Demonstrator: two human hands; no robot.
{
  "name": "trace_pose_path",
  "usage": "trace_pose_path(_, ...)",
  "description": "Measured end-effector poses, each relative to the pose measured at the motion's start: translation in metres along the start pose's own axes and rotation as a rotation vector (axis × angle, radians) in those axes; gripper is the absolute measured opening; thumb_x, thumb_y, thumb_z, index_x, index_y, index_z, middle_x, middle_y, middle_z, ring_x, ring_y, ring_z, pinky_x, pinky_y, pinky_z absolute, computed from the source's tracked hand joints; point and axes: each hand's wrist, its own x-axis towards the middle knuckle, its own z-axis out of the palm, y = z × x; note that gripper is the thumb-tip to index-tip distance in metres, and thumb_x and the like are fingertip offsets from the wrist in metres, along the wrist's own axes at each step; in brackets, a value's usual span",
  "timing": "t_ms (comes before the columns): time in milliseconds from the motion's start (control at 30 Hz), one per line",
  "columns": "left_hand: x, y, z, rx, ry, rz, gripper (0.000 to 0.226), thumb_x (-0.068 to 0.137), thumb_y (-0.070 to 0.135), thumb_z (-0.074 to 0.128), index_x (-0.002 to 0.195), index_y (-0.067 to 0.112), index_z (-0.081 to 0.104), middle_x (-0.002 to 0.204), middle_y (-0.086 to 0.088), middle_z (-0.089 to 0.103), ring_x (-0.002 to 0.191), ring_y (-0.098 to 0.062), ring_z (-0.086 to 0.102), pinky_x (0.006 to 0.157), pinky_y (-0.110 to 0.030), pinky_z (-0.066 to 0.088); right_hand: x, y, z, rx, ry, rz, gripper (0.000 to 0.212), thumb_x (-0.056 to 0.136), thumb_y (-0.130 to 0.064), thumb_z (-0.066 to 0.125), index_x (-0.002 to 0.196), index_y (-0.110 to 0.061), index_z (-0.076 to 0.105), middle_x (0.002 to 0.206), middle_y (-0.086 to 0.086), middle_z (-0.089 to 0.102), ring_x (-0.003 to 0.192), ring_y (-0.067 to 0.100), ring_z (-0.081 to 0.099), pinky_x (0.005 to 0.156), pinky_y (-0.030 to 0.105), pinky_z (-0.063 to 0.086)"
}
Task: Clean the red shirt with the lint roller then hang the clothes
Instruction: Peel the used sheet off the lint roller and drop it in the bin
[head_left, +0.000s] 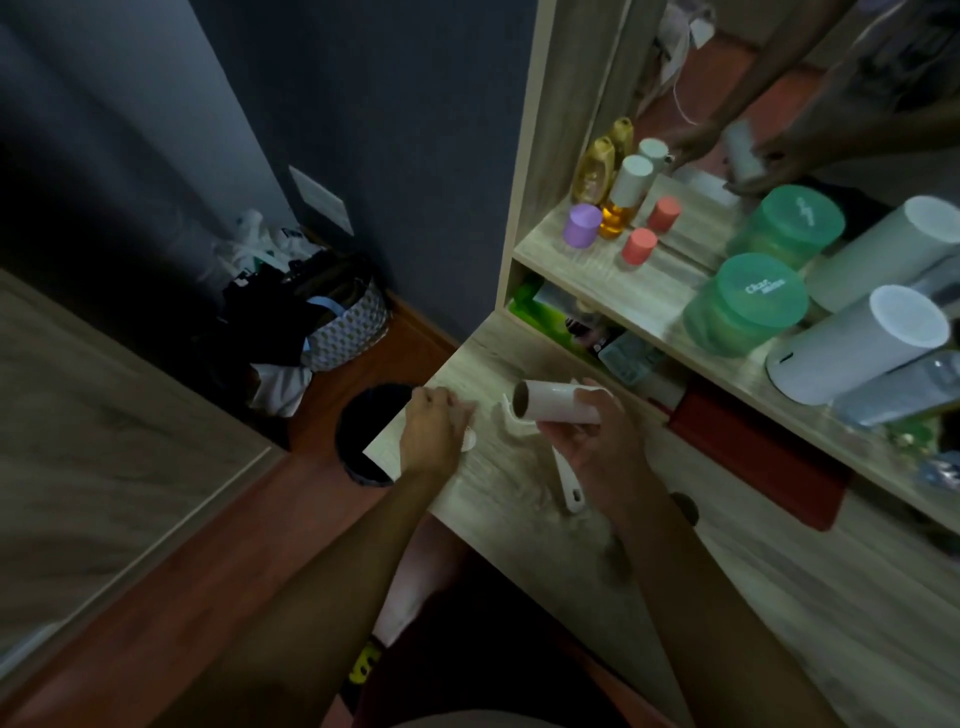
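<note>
- Head view: green tub (743, 306) on the shelf (613, 280) above the desk (519, 499), lid reads "Clean", smaller print blurred.
- Right hand (597, 447) fingers clamped on the lint roll (558, 408) over the desk — the white handle (563, 475) lies beneath.
- Left hand (431, 436) curled at the desk's left edge; contents unclear.
- Dark bin (358, 441) on the red-brown floor left of the desk.
- Red shirt not visible.

view: single head-worn wide-angle | faces: forward and steeply down, tilted | near: pale wood-grain desk (519, 499) close beneath | far: dark round bin (363, 441), reddish wooden floor (208, 561) left | overlap: none
</note>
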Motion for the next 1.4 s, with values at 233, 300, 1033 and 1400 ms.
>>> trace_pose_path(233, -0.031, 0.061, -0.060, -0.805, -0.098, -0.018, 0.035, 0.099, 0.046, 0.041, 0.113, 0.017, 0.055, 0.094, -0.002, 0.067, 0.074, -0.014, 0.067, 0.061, -0.019, 0.051, 0.002, 0.021, 0.010, 0.088, -0.074, 0.086, 0.055, 0.086, -0.015, 0.066, 0.136, -0.015, 0.044, 0.130, 0.020, 0.053, 0.110, 0.033, 0.062, 0.076, 0.040, 0.058)
trace_pose_path(300, -0.032, 0.061, -0.069, -0.755, -0.121, -0.014, 0.038, 0.094, 0.044, 0.053, 0.119, 0.015, 0.052, 0.098, -0.006, 0.068, 0.074, -0.017, 0.069, 0.060, -0.021, 0.055, 0.002, 0.027, 0.011, 0.143, -0.096, 0.158, 0.061, 0.080, -0.024, 0.072, 0.134, -0.011, 0.047, 0.133, 0.019, 0.054, 0.113, 0.033, 0.061, 0.080, 0.040, 0.056)
trace_pose_path(1033, -0.029, 0.036, -0.097, -0.511, 0.042, 0.176, 0.038, 0.085, 0.049, 0.065, 0.114, 0.025, 0.058, 0.099, 0.008, 0.064, 0.085, -0.009, 0.062, 0.074, -0.028, 0.053, 0.004, 0.037, 0.003, 0.219, -0.101, 0.265, 0.030, 0.091, -0.015, 0.060, 0.115, 0.002, 0.055, 0.108, 0.024, 0.067, 0.090, 0.029, 0.069, 0.070, 0.030, 0.060)
trace_pose_path(1400, -0.032, 0.039, -0.098, -0.472, -0.003, 0.262, 0.038, 0.083, 0.045, 0.070, 0.112, 0.023, 0.058, 0.096, 0.007, 0.060, 0.080, -0.008, 0.058, 0.068, -0.021, 0.049, 0.007, 0.039, -0.004, 0.142, -0.173, 0.277, 0.038, 0.089, -0.030, 0.063, 0.114, -0.002, 0.061, 0.099, 0.019, 0.072, 0.086, 0.022, 0.069, 0.070, 0.027, 0.059)
